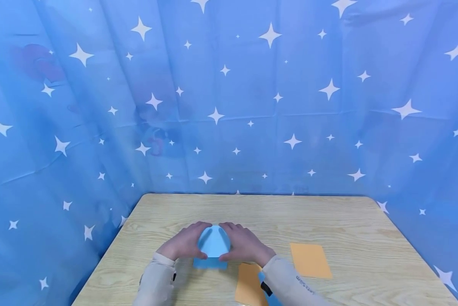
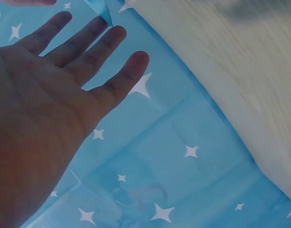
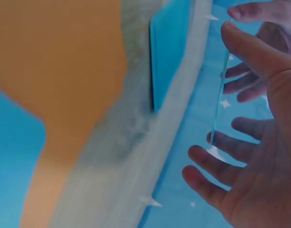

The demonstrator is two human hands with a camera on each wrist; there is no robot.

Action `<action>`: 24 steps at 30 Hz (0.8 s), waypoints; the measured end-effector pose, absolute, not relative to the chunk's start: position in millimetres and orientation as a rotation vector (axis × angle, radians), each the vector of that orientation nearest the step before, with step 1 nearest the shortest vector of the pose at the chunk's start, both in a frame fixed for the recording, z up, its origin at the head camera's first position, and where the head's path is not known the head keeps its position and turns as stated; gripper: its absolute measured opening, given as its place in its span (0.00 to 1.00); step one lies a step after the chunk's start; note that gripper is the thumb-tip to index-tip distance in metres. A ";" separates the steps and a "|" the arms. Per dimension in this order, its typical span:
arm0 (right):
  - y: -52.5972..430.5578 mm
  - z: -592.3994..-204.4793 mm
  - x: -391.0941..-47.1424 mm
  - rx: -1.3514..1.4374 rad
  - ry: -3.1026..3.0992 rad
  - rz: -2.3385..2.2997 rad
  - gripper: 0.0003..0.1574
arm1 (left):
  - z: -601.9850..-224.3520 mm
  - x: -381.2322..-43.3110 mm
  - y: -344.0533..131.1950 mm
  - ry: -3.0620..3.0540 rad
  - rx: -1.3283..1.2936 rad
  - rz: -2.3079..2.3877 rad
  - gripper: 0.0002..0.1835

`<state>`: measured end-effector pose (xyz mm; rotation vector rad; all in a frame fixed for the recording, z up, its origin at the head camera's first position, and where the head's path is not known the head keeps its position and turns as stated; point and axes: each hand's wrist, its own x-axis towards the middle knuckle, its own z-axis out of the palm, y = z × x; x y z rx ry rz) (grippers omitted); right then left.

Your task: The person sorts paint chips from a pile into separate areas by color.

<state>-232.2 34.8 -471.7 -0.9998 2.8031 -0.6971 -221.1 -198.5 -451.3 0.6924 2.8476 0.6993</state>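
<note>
A light-blue sheet [image 1: 214,241] is held up between both hands, above a blue sheet or stack [image 1: 210,263]. My left hand [image 1: 186,242] grips its left side, thumb at the near edge and fingers at the far edge. On the right side my right hand [image 1: 246,244] grips it the same way. The sheet [image 3: 219,90] appears nearly edge-on in the right wrist view, thin and flat, apart from the blue stack [image 3: 170,52] on the table. In the left wrist view a corner of the sheet [image 2: 101,9] meets the left fingertips.
On the wooden table [image 1: 351,221], an orange sheet [image 1: 311,260] lies to the right. Another orange sheet [image 1: 248,282] lies nearer, with a blue sheet [image 1: 269,295] overlapping it, partly hidden by the right sleeve. A star-patterned blue curtain [image 1: 252,85] encloses the table's back and sides.
</note>
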 end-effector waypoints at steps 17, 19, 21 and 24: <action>11.0 -495.6 -235.2 -0.988 2.820 -0.576 0.61 | -467.8 -216.0 -213.0 2.798 0.628 0.724 0.45; 9.7 -497.5 -234.6 -0.988 2.819 -0.565 0.62 | -471.0 -216.1 -214.0 2.795 0.633 0.728 0.45; 8.4 -498.5 -233.9 -0.987 2.817 -0.552 0.63 | -474.4 -216.6 -215.1 2.796 0.642 0.730 0.45; 6.8 -499.7 -233.0 -0.981 2.812 -0.527 0.63 | -478.5 -217.8 -216.8 2.803 0.656 0.719 0.45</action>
